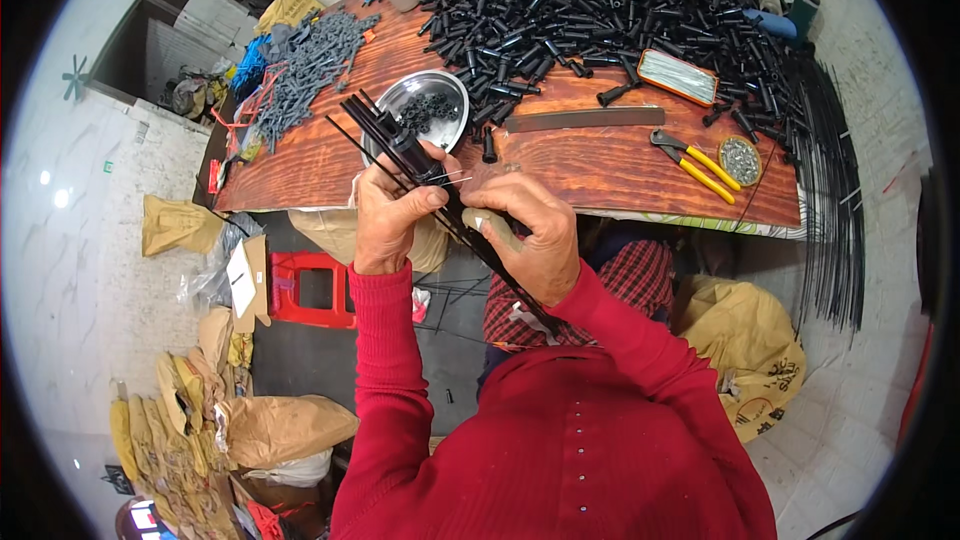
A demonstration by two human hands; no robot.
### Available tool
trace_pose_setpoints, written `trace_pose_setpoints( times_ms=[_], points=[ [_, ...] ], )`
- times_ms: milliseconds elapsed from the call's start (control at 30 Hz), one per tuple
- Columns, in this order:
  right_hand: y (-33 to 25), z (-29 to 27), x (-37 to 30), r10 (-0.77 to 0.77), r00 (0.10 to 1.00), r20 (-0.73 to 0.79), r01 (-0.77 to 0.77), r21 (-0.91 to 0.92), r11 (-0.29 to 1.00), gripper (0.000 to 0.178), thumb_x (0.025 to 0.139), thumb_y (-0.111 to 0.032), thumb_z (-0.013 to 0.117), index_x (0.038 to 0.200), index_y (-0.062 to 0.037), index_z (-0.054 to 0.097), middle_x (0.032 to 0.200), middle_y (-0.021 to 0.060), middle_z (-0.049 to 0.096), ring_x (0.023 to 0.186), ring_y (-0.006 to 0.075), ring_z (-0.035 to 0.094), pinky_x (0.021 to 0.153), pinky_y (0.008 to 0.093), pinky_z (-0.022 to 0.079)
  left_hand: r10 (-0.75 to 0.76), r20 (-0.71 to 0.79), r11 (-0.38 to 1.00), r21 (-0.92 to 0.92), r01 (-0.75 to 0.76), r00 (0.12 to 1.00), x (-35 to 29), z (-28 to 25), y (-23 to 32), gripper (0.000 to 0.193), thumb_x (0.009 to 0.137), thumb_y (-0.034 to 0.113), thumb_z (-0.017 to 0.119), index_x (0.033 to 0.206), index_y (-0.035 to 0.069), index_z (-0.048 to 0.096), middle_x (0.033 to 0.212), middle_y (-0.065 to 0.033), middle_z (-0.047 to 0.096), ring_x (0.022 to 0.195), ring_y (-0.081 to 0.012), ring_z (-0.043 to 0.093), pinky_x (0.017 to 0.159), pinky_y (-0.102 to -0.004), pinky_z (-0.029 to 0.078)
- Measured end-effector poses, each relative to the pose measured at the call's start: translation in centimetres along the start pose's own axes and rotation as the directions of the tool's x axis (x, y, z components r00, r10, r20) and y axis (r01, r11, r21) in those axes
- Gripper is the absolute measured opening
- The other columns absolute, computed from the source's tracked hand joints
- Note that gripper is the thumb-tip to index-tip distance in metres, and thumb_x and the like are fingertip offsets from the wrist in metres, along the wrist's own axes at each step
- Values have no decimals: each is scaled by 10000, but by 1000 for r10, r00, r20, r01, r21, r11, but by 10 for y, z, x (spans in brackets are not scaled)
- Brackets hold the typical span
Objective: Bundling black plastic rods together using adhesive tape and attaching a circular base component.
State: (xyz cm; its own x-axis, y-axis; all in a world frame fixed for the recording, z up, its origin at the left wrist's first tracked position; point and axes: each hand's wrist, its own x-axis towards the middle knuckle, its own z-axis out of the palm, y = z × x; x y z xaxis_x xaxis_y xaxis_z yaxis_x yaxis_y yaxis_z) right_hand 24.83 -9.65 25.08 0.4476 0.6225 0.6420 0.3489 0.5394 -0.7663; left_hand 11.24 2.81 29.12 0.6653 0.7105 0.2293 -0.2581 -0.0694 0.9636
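My left hand (pixel 388 225) is closed around a black plastic tube (pixel 407 152) with several thin black rods running along it, like umbrella ribs on a runner. The rods slant from the upper left down toward my lap. Close beside it, my right hand (pixel 535 235) has thumb and forefinger pinched near the tube's lower end. A thin silvery wire (pixel 458 180) sticks out there toward those fingers; whether they grip the wire or a rod is hard to see. Just beyond my left hand sits a metal bowl (pixel 458 90) of small dark parts.
Black tubes (pixel 570 20) pile up across the table's back, with grey parts (pixel 315 65) at left. At right lie a flat metal bar (pixel 585 119), yellow-handled pliers (pixel 695 165), a tin of small metal pieces (pixel 740 160) and a box of wires (pixel 678 76). A red stool (pixel 283 290) stands below.
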Motion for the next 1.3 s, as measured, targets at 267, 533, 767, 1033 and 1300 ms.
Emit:
trace_pose_setpoints(
  times_ms=[267,533,767,1033,1300],
  points=[
    [-1,6,-3,-42,999,-28,41,-35,999,311,699,98,722,986,-19,699,932,122,683,827,269,690,699,331,541,8,25,1000,10,-8,1000,-2,-8,-1,480,671,79,864,1076,-38,634,988,-133,714,882,-174,686,848,-325,553],
    [1,1,1,-85,996,-11,84,-65,994,283,708,100,710,971,-5,692,935,129,690,837,287,699,703,340,546,-15,-43,999,50,17,999,-4,3,4,473,689,37,859,1093,-38,626,993,-130,712,898,-179,687,822,-312,560],
    [6,-3,5,-50,999,-8,50,-6,999,258,708,106,691,944,1,692,933,132,695,891,284,695,757,327,541,0,-8,1000,22,1,1000,-1,8,-2,506,704,72,871,1122,-27,604,1006,-118,697,904,-183,678,844,-317,550],
    [-9,-25,22,195,978,76,-206,165,965,243,808,54,624,1046,21,665,1010,94,652,885,171,655,794,290,520,-7,-55,998,58,10,998,0,20,-4,484,745,61,847,1144,-21,583,1058,-105,673,945,-172,658,853,-311,542],
    [-8,-39,31,-41,991,130,44,-22,999,281,787,30,651,1067,11,661,1041,109,659,911,208,663,819,306,522,-10,-28,998,64,12,1000,2,28,0,499,743,58,845,1154,-35,577,1007,-108,691,903,-165,672,840,-303,551]
  ],
)
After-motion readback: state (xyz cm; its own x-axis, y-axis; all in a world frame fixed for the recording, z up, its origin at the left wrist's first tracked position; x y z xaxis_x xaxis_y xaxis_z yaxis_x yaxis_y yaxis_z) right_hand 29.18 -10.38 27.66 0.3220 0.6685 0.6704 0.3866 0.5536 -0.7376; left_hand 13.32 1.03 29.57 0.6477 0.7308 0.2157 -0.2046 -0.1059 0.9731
